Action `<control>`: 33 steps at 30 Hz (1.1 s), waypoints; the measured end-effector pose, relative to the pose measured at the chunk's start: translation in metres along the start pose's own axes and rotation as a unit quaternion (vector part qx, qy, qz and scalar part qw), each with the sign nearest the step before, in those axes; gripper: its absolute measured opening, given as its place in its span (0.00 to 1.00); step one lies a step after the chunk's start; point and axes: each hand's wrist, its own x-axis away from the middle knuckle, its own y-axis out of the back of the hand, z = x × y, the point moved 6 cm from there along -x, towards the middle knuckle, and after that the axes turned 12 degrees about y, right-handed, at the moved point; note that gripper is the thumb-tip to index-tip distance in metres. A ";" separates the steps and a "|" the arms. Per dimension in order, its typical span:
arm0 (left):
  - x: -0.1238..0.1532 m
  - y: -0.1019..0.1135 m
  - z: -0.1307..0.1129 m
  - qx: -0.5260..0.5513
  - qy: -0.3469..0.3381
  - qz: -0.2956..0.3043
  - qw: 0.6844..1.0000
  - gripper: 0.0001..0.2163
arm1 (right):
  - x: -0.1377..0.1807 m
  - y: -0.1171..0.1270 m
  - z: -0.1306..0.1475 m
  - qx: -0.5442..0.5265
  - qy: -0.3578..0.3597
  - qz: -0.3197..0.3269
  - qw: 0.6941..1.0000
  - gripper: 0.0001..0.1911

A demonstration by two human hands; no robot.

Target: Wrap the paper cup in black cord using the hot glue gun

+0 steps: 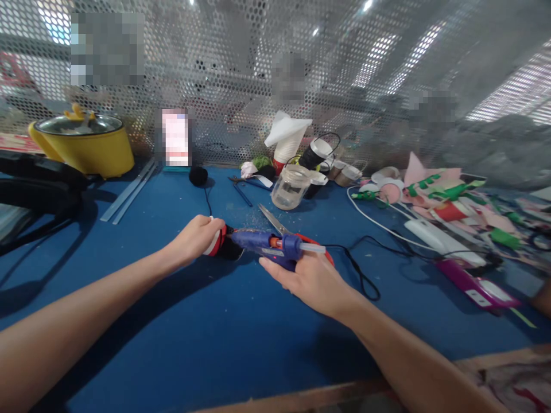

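My right hand [312,278] is wrapped round the grip of a blue glue gun [258,242], with a clear glue stick [313,248] poking out of its rear. The nozzle points left, at or right beside a small red-and-white paper cup [214,245] partly covered in black. Fingers closed, my left hand [200,235] holds that cup just above the table. A black strand runs from near the cup up to a ball of black yarn [198,176]. Behind the glue gun lie scissors [275,221] with red handles, partly hidden by it and my right hand.
A clear plastic jar [290,187] stands beyond the scissors, before stacked paper cups [289,146]. A yellow pot [90,152] and a lit phone [176,137] are at the back left. To the right lie a white power strip [443,241], cables, a purple box [476,287] and craft scraps.
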 end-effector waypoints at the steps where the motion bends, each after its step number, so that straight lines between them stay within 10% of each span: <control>1: 0.000 0.000 0.000 0.001 0.000 0.000 1.000 0.11 | 0.000 0.000 0.000 0.000 -0.001 0.002 1.000 0.16; 33: 0.002 -0.001 -0.002 0.014 0.009 0.001 1.000 0.11 | 0.001 -0.001 0.004 0.036 0.031 -0.012 0.999 0.14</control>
